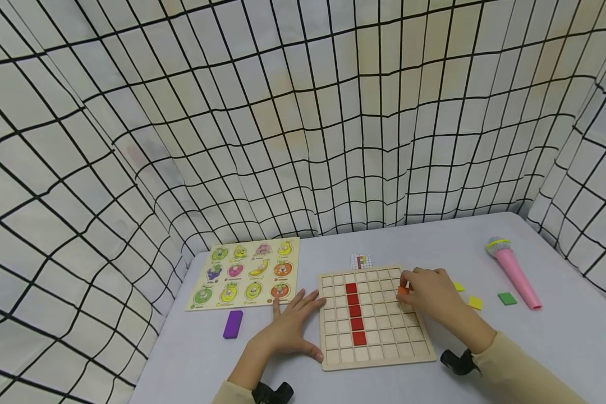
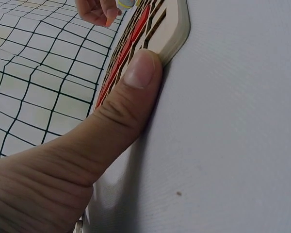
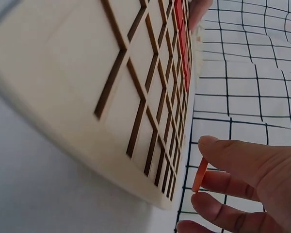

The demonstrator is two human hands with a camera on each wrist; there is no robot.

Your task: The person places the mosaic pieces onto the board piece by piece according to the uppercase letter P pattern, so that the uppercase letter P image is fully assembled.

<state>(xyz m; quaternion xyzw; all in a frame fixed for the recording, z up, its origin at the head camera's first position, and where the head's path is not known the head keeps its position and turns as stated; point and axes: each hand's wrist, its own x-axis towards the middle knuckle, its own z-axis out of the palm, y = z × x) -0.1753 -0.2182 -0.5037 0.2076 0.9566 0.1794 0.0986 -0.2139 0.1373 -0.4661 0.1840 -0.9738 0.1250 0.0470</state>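
A wooden grid board [image 1: 379,363] lies on the table, with a column of several red square tiles [image 1: 354,310] set in its cells. My left hand [image 1: 288,331] rests at the board's left side with fingers spread. Its thumb touches the board's edge near the front left corner, as the left wrist view shows. Over the right side of the board, my right hand [image 1: 429,292] pinches an orange square tile [image 3: 200,174] between thumb and fingers. The tile is held on edge, above the grid, in the right wrist view.
Yellow tiles [image 1: 475,303] and a green tile [image 1: 507,298] lie right of the board, beside a pink toy microphone [image 1: 518,276]. A small pattern card [image 1: 361,261] sits behind the board. To the left are a fruit picture board [image 1: 242,257] and a purple block [image 1: 233,324].
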